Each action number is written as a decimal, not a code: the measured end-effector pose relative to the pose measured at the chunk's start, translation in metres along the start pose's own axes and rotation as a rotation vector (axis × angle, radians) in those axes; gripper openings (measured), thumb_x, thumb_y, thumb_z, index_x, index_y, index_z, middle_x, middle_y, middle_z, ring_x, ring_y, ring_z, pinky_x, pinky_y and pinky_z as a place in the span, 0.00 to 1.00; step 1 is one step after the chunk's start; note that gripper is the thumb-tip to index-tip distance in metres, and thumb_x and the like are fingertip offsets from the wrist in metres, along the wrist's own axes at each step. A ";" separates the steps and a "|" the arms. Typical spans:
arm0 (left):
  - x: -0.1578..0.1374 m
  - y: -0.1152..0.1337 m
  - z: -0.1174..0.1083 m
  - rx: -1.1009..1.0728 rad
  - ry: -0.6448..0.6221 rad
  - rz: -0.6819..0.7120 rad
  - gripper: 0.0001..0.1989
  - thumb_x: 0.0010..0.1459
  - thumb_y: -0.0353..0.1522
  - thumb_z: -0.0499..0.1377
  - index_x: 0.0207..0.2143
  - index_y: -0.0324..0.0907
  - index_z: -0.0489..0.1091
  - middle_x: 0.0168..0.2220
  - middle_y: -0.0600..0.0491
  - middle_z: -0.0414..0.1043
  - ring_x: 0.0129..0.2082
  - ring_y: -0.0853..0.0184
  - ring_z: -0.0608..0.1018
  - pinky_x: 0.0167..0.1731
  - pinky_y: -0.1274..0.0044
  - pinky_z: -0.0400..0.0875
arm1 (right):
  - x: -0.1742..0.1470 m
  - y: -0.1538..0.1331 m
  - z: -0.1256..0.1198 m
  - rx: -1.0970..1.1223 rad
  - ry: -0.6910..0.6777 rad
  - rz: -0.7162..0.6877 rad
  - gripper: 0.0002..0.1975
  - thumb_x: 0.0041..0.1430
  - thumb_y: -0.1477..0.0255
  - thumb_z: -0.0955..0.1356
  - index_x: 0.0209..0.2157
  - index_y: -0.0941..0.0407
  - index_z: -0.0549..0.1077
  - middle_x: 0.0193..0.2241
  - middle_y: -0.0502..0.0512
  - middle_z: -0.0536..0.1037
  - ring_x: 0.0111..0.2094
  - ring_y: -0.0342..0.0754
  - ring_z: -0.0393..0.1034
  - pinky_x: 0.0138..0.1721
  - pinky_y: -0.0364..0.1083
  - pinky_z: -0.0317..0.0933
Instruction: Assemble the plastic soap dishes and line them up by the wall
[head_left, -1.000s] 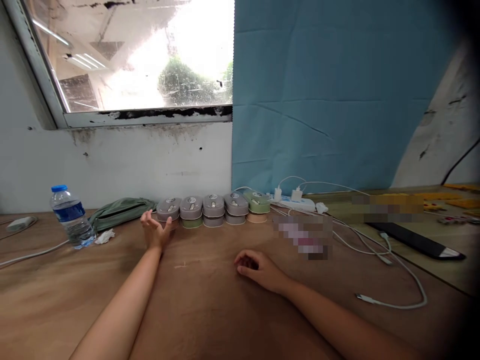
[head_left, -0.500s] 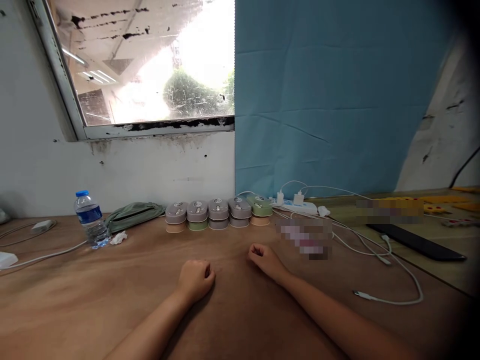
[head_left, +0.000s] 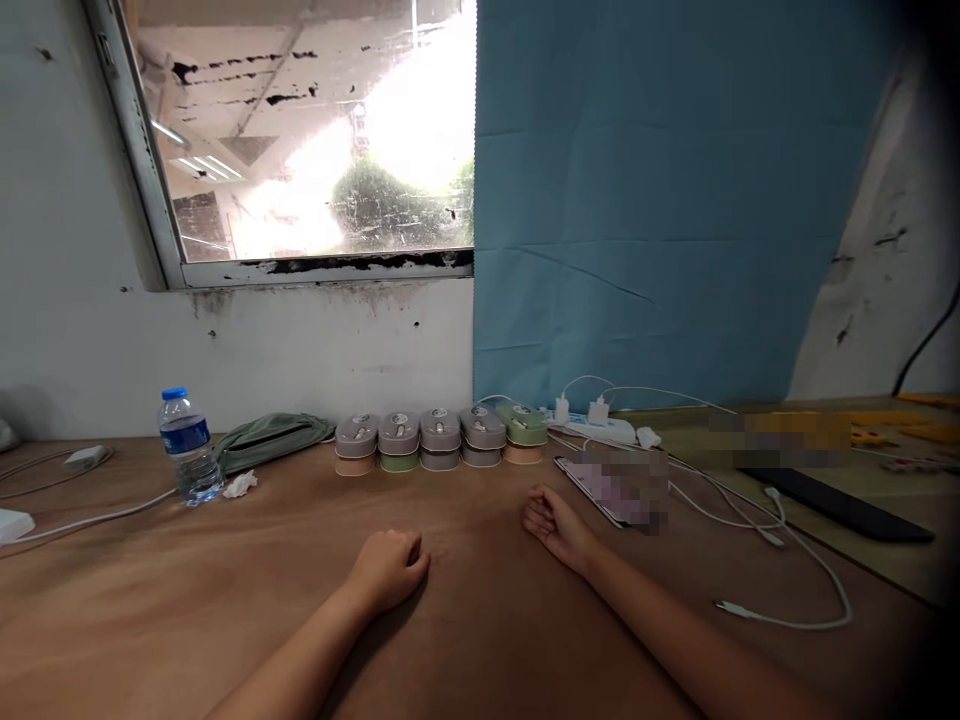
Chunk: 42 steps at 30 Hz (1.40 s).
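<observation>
My left hand rests on the brown table in a loose fist, with no object showing in it. To its right, my right hand lies with the palm turned partly up and the fingers curled in, holding nothing that I can see. A phone, partly blurred out, lies just beyond the right hand without touching it. Beyond both hands stands a row of several small oval lidded boxes: a grey-lidded box is in the middle and a green-lidded box at the right end.
At the left stand a water bottle, a green pouch and a crumpled tissue. A power strip with plugged-in chargers sits behind the phone. A white cable loops on the right, near a black slab.
My right hand has shifted slightly right and rolled so that its palm and curled fingers show more. The left hand stays put. The view has tilted up a little.
</observation>
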<state>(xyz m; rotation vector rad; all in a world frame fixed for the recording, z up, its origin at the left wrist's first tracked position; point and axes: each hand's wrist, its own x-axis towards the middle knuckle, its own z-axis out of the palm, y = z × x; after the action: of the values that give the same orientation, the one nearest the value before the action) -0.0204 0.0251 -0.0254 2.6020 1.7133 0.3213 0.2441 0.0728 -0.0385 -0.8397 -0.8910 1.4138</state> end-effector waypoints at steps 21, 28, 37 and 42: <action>-0.002 -0.007 -0.008 -0.044 -0.055 0.102 0.13 0.56 0.37 0.46 0.26 0.43 0.65 0.27 0.53 0.71 0.28 0.67 0.71 0.23 0.78 0.52 | -0.007 -0.002 0.000 0.008 -0.036 0.083 0.14 0.40 0.75 0.65 0.14 0.55 0.52 0.10 0.39 0.50 0.11 0.34 0.42 0.14 0.38 0.40; -0.001 -0.009 -0.006 -0.050 -0.038 0.128 0.12 0.57 0.37 0.46 0.25 0.43 0.64 0.26 0.54 0.71 0.26 0.68 0.71 0.23 0.78 0.51 | -0.016 -0.001 0.011 -0.138 -0.109 0.069 0.12 0.38 0.76 0.66 0.14 0.56 0.55 0.10 0.39 0.51 0.12 0.34 0.43 0.15 0.39 0.37; -0.002 -0.008 -0.011 -0.074 -0.080 0.103 0.12 0.56 0.37 0.46 0.25 0.43 0.64 0.27 0.54 0.71 0.27 0.67 0.71 0.24 0.78 0.53 | -0.013 0.001 0.007 -0.178 -0.125 0.045 0.14 0.40 0.73 0.66 0.15 0.55 0.53 0.10 0.38 0.50 0.12 0.34 0.43 0.16 0.39 0.39; -0.002 -0.008 -0.011 -0.078 -0.089 0.095 0.12 0.56 0.37 0.46 0.25 0.43 0.64 0.28 0.53 0.71 0.28 0.67 0.71 0.25 0.78 0.54 | -0.014 0.000 0.008 -0.179 -0.126 0.040 0.15 0.39 0.73 0.66 0.14 0.55 0.52 0.10 0.39 0.50 0.12 0.34 0.43 0.16 0.39 0.39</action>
<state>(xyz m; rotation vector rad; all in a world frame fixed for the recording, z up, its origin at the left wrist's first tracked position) -0.0300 0.0252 -0.0156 2.6044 1.5224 0.2629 0.2375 0.0586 -0.0356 -0.9137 -1.1147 1.4491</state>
